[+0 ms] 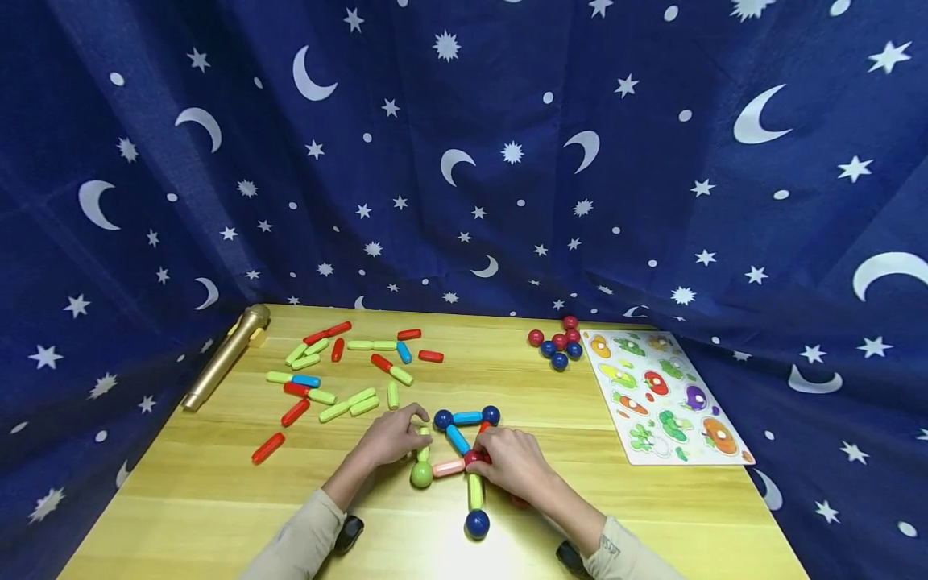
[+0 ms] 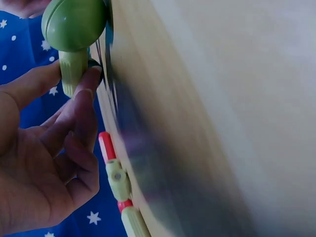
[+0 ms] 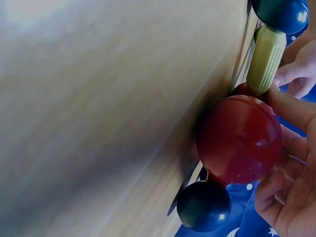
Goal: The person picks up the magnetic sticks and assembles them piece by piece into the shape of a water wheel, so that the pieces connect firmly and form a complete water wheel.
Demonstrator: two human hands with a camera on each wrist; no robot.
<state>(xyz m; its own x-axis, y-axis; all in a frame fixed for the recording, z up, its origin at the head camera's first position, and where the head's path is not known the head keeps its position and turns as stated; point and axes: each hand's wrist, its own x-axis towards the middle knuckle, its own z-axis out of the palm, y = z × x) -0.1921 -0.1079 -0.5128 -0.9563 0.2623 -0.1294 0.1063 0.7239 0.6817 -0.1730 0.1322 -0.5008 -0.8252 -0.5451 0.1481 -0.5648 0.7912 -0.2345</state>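
Observation:
My left hand [image 1: 391,437] pinches a light green rod [image 2: 73,71] between thumb and fingertips; a green ball [image 1: 421,474] sits on the rod's near end. From that ball a pink rod [image 1: 449,468] runs to a red ball [image 1: 473,459], which my right hand [image 1: 518,461] grips with its fingertips. A yellow-green rod [image 1: 474,493] links the red ball to a blue ball [image 1: 477,524] near me. Beyond, two blue rods [image 1: 457,440], a partly covered red rod [image 1: 484,428] and two dark blue balls [image 1: 444,419] form a triangle. Another red ball [image 3: 239,138] lies under my right hand.
Loose red, green and blue rods [image 1: 350,405] are scattered on the table's left side. Several red and blue balls [image 1: 559,362] cluster at the back right. A vegetable picture board [image 1: 670,395] lies at right, a gold microphone [image 1: 228,354] at left. A starry curtain [image 1: 464,161] stands behind.

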